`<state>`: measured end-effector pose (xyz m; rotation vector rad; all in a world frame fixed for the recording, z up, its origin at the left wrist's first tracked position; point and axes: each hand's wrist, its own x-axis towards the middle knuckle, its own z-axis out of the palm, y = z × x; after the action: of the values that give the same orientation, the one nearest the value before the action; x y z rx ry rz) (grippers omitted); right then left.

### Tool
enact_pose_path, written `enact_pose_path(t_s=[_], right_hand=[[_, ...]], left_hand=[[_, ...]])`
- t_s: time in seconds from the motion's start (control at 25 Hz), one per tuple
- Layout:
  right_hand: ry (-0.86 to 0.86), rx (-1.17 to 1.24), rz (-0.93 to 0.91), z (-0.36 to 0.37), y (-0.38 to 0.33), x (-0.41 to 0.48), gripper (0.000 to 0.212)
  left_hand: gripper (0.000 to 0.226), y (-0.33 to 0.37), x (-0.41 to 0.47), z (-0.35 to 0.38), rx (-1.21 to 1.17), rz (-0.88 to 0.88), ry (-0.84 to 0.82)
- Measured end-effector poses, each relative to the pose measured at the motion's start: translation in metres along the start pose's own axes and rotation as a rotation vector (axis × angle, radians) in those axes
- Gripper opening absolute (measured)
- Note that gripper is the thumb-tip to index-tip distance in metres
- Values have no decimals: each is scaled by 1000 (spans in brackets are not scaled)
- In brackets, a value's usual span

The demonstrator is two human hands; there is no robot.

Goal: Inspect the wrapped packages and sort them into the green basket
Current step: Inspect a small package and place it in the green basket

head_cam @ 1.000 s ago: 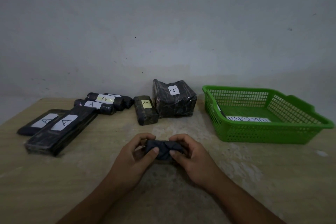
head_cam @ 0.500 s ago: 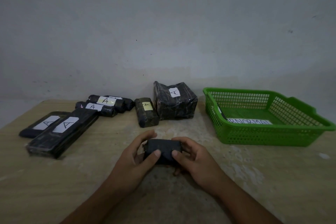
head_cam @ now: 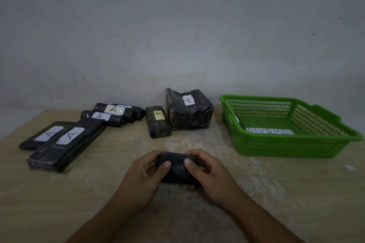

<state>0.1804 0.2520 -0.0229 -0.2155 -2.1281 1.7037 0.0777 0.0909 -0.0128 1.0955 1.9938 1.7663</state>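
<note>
A small dark wrapped package (head_cam: 176, 169) is held just above the table at the front centre. My left hand (head_cam: 142, 175) grips its left end and my right hand (head_cam: 207, 173) grips its right end, both thumbs pressed on its top face. No label shows on it. The green basket (head_cam: 256, 146) stands at the right with a white paper reading ABNORMAL (head_cam: 269, 131) lying inside. Several black wrapped packages marked A lie at the back.
On the left lie two flat long packages (head_cam: 65, 144), behind them three dark rolls (head_cam: 110, 112). A small block with a yellow label (head_cam: 158, 122) and a large cube package (head_cam: 189, 109) sit mid-back. A wall runs behind the wooden table (head_cam: 276, 193).
Both hands have turned the small package between them, showing a different face; it stays at the front centre. The packages at the back and the basket have not moved.
</note>
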Motion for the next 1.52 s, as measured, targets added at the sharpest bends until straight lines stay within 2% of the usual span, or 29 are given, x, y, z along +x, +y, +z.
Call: enact_pose_path(t_s=[0.2, 0.28, 0.4, 0.48, 0.64, 0.72, 0.88, 0.96, 1.08, 1.2, 1.52], right_hand=[[-9, -107, -31, -2, -2, 0, 16], [15, -28, -16, -2, -8, -3, 13], [25, 189, 147, -5, -17, -8, 28], [24, 208, 202, -13, -23, -11, 23], [22, 20, 55, -37, -34, -20, 22], [65, -100, -8, -49, -40, -25, 23], [241, -291, -158, -83, -59, -25, 22], [354, -377, -177, -106, -69, -19, 20], [507, -488, -72, -142, -79, 0, 16], [591, -614, 54, -178, -77, 25, 16], [462, -1019, 342, -236, -39, 106, 26]], left_hand=[[30, -7, -1, 2, 1, -21, 21], [28, -5, -2, 2, -40, -26, 47], [32, 5, -7, 4, -137, -26, 72], [38, 11, -8, 7, -178, -21, 90], [47, 26, -1, 17, -77, 78, 100], [54, 35, 7, 27, -87, 74, 111], [42, 53, 31, 60, -133, 21, 118], [34, 57, 44, 76, -140, -3, 105], [20, 56, 62, 100, -105, -102, 40], [23, 59, 79, 124, -54, -158, -17], [26, 64, 117, 162, -109, -133, -98]])
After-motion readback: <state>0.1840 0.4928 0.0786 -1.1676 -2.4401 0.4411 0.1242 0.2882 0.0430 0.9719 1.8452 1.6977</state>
